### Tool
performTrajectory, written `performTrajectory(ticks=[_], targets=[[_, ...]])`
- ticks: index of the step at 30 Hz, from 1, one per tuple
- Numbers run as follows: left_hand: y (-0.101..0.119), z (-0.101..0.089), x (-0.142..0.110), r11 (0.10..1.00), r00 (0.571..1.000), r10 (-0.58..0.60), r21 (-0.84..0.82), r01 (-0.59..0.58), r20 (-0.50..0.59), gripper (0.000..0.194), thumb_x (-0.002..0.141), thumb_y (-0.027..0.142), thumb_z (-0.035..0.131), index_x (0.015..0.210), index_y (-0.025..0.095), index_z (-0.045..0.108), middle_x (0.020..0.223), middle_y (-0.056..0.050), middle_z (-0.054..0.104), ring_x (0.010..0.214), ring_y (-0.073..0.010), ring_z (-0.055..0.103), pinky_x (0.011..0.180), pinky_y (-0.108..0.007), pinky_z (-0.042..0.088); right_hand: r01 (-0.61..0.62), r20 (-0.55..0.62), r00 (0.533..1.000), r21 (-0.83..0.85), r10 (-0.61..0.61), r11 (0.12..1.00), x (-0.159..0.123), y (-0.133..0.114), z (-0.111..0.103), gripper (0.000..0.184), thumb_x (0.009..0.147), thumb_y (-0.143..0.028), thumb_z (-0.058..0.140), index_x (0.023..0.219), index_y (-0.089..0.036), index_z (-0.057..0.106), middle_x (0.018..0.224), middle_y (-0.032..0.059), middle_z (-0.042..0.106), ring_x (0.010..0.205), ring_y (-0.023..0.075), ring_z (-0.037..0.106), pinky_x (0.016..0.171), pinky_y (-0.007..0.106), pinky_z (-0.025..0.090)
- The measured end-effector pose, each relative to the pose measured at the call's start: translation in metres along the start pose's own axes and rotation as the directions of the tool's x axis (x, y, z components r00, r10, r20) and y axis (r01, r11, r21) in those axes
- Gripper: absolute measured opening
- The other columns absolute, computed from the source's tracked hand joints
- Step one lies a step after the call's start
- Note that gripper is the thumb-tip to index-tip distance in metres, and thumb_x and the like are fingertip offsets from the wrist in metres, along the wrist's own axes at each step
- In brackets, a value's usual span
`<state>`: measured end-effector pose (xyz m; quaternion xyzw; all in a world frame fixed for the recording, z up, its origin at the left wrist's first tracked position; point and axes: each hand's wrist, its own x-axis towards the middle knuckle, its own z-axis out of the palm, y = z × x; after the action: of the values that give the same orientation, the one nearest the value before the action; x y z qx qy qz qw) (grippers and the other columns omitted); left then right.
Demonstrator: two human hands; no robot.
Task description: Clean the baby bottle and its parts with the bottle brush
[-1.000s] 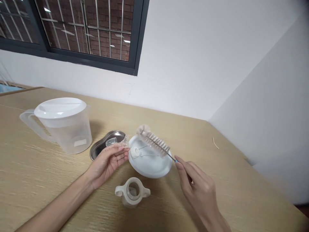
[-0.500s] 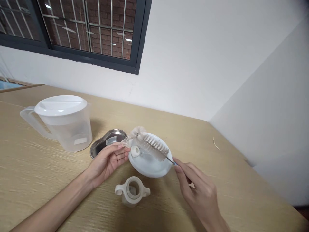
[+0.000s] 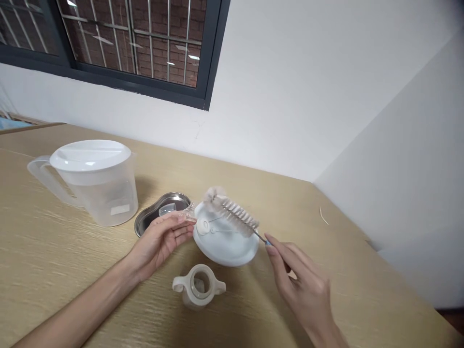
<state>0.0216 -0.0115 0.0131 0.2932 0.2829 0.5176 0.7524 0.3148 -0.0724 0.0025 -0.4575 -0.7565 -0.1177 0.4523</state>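
Note:
My right hand point(image 3: 302, 280) is closed around the blue handle of a bottle brush point(image 3: 235, 212), its white bristles tilted up to the left above a white bowl point(image 3: 232, 258). Between the thumb and fingers of my left hand point(image 3: 165, 241) is a clear bottle nipple point(image 3: 189, 211), beside the bowl's left rim. Its outline is hard to make out. The brush tip is apart from it. Inside the bowl lie a white ring point(image 3: 203, 226) and a thin wire-like piece. A baby bottle point(image 3: 198, 287) with two handles stands topless in front of the bowl.
At the left stands a clear pitcher point(image 3: 105, 193) with a white lid. A kidney-shaped metal tray point(image 3: 143, 223) holds a small clear cup point(image 3: 167, 209). A thin pale strip point(image 3: 324, 216) lies at the right on the wooden table point(image 3: 362, 290). A wall and window are behind.
The brush has moved right and slightly up, its tip drawn away from the nipple, as my right hand shifted right. My left hand stays nearly in place, still holding the nipple.

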Motion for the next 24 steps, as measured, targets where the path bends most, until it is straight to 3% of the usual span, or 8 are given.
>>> performTrajectory(ticks=[3, 7, 12, 15, 19, 22, 24], targets=[[0.001, 0.002, -0.002, 0.996, 0.999, 0.041, 0.083, -0.039, -0.019, 0.016, 0.079, 0.024, 0.08, 0.091, 0.014, 0.075, 0.096, -0.008, 0.079, 0.087, -0.0156, 0.073, 0.088, -0.025, 0.059, -0.03, -0.054, 0.998, 0.003, 0.03, 1.0, -0.001, -0.001, 0.001, 0.036, 0.088, -0.003, 0.064, 0.12, -0.02, 0.069, 0.088, 0.0042, 0.068, 0.067, 0.0102, 0.06, 0.055, 0.022, 0.044], [-0.001, 0.002, -0.004, 0.96, 0.988, 0.138, 0.254, -0.117, -0.067, 0.028, 0.076, 0.029, 0.084, 0.098, 0.015, 0.073, 0.097, -0.008, 0.079, 0.091, -0.0159, 0.073, 0.089, -0.024, 0.057, 0.051, -0.025, 0.998, 0.052, -0.05, 0.997, -0.002, -0.009, 0.005, 0.044, 0.088, 0.0, 0.062, 0.127, -0.019, 0.065, 0.091, 0.0057, 0.068, 0.072, 0.0118, 0.062, 0.059, 0.023, 0.046], [-0.002, -0.001, -0.001, 0.817, 0.944, 0.323, 0.525, -0.239, -0.073, 0.034, 0.072, 0.036, 0.085, 0.095, 0.015, 0.071, 0.094, -0.009, 0.079, 0.088, -0.019, 0.074, 0.086, -0.03, 0.059, 0.049, 0.013, 0.999, -0.091, -0.048, 0.995, -0.002, -0.002, 0.007, 0.033, 0.09, -0.006, 0.064, 0.121, -0.016, 0.068, 0.086, 0.0044, 0.069, 0.067, 0.0105, 0.061, 0.062, 0.024, 0.046], [-0.005, -0.008, 0.003, 0.631, 0.883, 0.469, 0.696, -0.342, 0.009, 0.034, 0.074, 0.035, 0.082, 0.101, 0.017, 0.071, 0.102, -0.009, 0.078, 0.092, -0.0219, 0.074, 0.089, -0.037, 0.06, -0.029, -0.025, 0.999, -0.145, 0.025, 0.989, -0.001, 0.004, 0.005, 0.025, 0.091, -0.011, 0.065, 0.114, -0.017, 0.071, 0.083, 0.003, 0.069, 0.061, 0.0094, 0.058, 0.056, 0.023, 0.043], [-0.009, -0.02, 0.007, 0.245, 0.76, 0.622, 0.874, -0.42, 0.191, 0.029, 0.08, 0.03, 0.077, 0.107, 0.022, 0.071, 0.109, -0.006, 0.076, 0.097, -0.0227, 0.073, 0.092, -0.041, 0.059, -0.052, -0.049, 0.998, -0.015, 0.051, 0.999, -0.001, -0.002, 0.003, 0.026, 0.091, -0.01, 0.063, 0.115, -0.018, 0.071, 0.081, 0.0024, 0.068, 0.056, 0.0081, 0.052, 0.051, 0.022, 0.04], [-0.009, -0.024, 0.008, -0.012, 0.645, 0.673, 0.877, -0.48, 0.362, 0.028, 0.084, 0.026, 0.073, 0.112, 0.024, 0.071, 0.111, -0.004, 0.076, 0.1, -0.0222, 0.071, 0.094, -0.041, 0.057, 0.005, 0.019, 1.0, 0.023, -0.006, 1.0, -0.002, -0.006, 0.004, 0.029, 0.091, -0.009, 0.062, 0.118, -0.017, 0.069, 0.08, 0.0025, 0.066, 0.059, 0.0091, 0.054, 0.055, 0.023, 0.041], [-0.009, -0.025, 0.008, -0.097, 0.583, 0.689, 0.851, -0.516, 0.432, 0.028, 0.086, 0.023, 0.072, 0.113, 0.024, 0.07, 0.111, -0.003, 0.075, 0.102, -0.0208, 0.07, 0.095, -0.039, 0.057, 0.014, 0.078, 0.997, -0.008, -0.013, 1.0, -0.002, -0.004, 0.006, 0.027, 0.093, -0.011, 0.061, 0.118, -0.016, 0.069, 0.078, 0.0017, 0.066, 0.058, 0.0091, 0.054, 0.057, 0.023, 0.042]])
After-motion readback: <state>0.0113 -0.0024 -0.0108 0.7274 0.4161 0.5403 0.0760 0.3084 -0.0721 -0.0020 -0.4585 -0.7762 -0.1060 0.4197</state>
